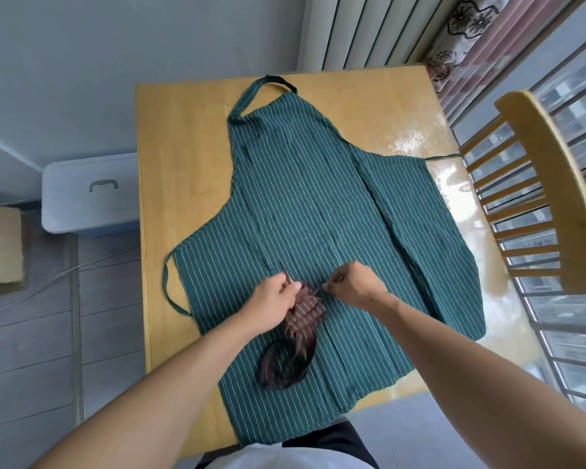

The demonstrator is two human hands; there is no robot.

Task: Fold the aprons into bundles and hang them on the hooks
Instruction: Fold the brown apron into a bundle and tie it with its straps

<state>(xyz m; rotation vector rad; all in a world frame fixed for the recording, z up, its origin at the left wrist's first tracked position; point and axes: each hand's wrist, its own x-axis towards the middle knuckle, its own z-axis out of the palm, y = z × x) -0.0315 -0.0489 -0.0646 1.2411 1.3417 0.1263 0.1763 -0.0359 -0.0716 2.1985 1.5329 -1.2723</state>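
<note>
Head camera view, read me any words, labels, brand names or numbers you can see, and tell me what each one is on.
None: no readable text in this view.
Green striped apron: stripes only, no label showing.
Brown striped bundle: no tag visible.
Cardboard box: yellow contents, no legible print.
Plastic storage bin: plain lid.

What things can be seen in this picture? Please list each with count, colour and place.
apron: one, green with white stripes, spread flat on the table
bundle: one, brown striped, on the green apron
table: one, yellow wood, centre
chair: one, wood, right of the table
box: one, pale blue, left, on the floor
carton: one, brown, far left
curtain: one, flowered, top right
left hand: pinches a tie of the bundle
right hand: pinches a tie too
</note>
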